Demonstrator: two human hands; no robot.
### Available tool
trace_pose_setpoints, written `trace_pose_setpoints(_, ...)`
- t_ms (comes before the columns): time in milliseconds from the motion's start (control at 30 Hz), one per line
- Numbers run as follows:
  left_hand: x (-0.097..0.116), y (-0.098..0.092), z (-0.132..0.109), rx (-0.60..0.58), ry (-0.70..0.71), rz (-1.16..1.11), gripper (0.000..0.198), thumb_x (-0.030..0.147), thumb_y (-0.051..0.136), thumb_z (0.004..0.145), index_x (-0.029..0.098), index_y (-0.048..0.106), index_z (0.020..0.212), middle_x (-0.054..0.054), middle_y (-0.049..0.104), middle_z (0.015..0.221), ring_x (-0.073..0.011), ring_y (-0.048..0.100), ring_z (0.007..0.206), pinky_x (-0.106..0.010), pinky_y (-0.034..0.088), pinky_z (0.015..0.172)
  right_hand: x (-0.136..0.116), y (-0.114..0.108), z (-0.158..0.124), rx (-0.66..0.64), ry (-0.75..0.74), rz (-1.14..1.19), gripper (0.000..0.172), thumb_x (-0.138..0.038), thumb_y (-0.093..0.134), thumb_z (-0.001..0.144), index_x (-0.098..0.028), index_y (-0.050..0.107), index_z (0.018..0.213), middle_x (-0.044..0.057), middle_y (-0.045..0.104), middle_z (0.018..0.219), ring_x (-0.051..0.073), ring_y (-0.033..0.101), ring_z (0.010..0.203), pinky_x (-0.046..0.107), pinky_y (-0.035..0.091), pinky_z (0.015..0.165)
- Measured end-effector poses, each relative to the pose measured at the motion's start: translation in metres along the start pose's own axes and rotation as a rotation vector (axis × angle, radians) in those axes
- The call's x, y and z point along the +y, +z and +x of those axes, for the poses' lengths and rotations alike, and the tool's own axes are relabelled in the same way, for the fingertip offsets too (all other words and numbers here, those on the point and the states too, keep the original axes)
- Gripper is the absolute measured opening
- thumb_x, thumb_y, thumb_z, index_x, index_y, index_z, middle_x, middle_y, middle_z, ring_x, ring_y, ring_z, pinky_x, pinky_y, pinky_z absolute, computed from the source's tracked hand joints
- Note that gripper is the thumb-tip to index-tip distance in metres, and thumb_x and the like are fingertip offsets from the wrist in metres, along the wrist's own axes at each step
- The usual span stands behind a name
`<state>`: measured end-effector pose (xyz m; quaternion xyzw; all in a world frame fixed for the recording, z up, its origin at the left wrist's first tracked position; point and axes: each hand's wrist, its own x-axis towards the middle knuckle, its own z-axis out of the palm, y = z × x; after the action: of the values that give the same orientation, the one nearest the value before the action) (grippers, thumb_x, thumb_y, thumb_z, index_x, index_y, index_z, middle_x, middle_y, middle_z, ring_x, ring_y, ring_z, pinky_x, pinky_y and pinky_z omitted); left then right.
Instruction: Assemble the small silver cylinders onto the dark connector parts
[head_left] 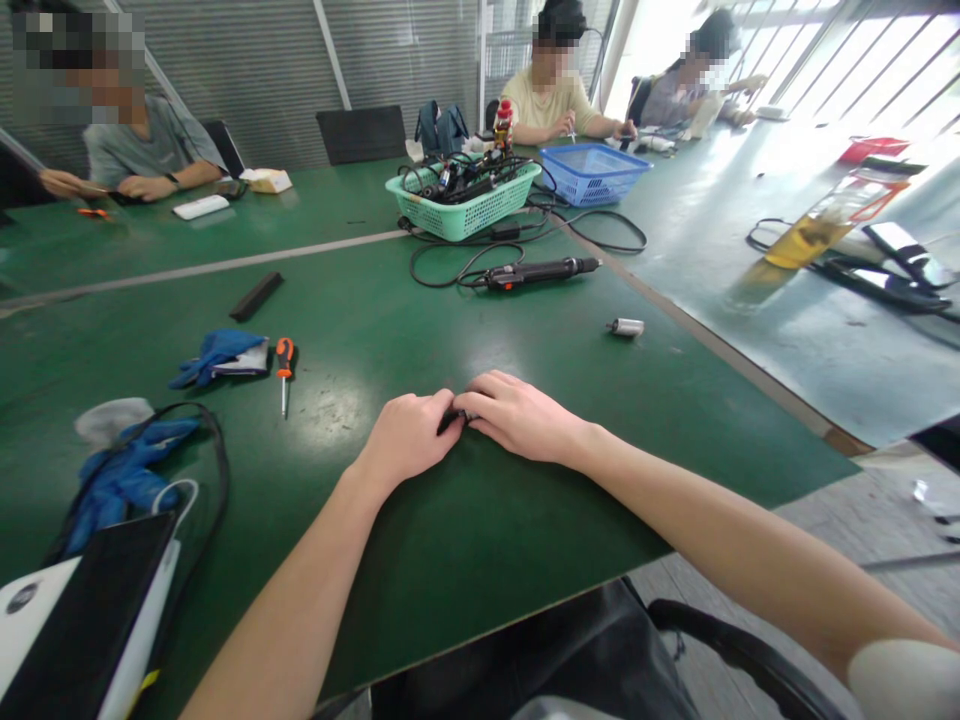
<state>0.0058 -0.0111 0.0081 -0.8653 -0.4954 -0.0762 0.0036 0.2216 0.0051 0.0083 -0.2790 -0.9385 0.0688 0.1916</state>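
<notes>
Both hands meet over the green table [480, 540], near its front edge. My left hand [409, 432] is closed round a small black part [448, 420], most of which its fingers cover. From the other side my right hand [517, 415] pinches at the same part with its fingertips; its exact kind is hidden. A screwdriver [284, 368] with an orange and black handle lies to the left of my hands. Farther off, to the right, rests a small silver cylinder [625, 327], like a little motor. Beyond my hands lies a black electric screwdriver [536, 273] with its cable.
A green basket [465, 212] full of cables and tools stands beside a blue basket [596, 175]. Blue gloves [217, 355], a black bar [256, 296] and a phone [105, 610] lie left. A bottle [814, 235] stands right. Several people sit across the table.
</notes>
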Motion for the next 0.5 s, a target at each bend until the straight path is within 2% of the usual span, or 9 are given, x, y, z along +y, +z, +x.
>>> trace_pose_setpoints(200,0.001,-0.004,0.001,-0.009,-0.01,-0.039,0.025,0.042,0.045,0.098,0.022,0.06,0.099,-0.003,0.07,0.082,-0.0186,0.064,0.067,-0.029,0.04,0.061,0.001,-0.005,-0.001,-0.034,-0.024,-0.064,0.027,-0.023,0.045,0.102,-0.022,0.063,0.122,0.012,0.06,0.116,0.024,0.057,0.105,0.042,0.049,0.094)
trace_pose_setpoints(300,0.001,-0.005,0.001,-0.018,-0.016,-0.049,0.025,0.042,0.046,0.098,0.022,0.06,0.105,-0.003,0.071,0.083,-0.0187,0.064,0.068,-0.029,0.041,0.061,0.012,-0.01,0.002,-0.048,-0.015,-0.089,0.027,-0.021,0.046,0.101,-0.022,0.063,0.122,0.011,0.063,0.114,0.024,0.059,0.104,0.042,0.048,0.095)
trace_pose_setpoints(400,0.0,-0.004,0.0,-0.021,-0.011,-0.037,0.026,0.041,0.046,0.098,0.022,0.061,0.108,-0.003,0.071,0.083,-0.0192,0.065,0.069,-0.03,0.043,0.064,0.047,-0.016,0.009,-0.057,0.019,-0.114,0.028,-0.015,0.051,0.097,-0.022,0.065,0.12,0.01,0.066,0.113,0.024,0.062,0.103,0.042,0.046,0.097)
trace_pose_setpoints(500,-0.001,-0.002,-0.001,-0.015,0.0,-0.027,0.027,0.04,0.046,0.098,0.023,0.062,0.11,-0.003,0.072,0.083,-0.0197,0.064,0.069,-0.031,0.043,0.064,0.108,-0.026,0.016,-0.031,0.093,-0.087,0.023,-0.011,0.062,0.089,-0.02,0.071,0.108,0.009,0.071,0.104,0.022,0.066,0.097,0.038,0.047,0.095)
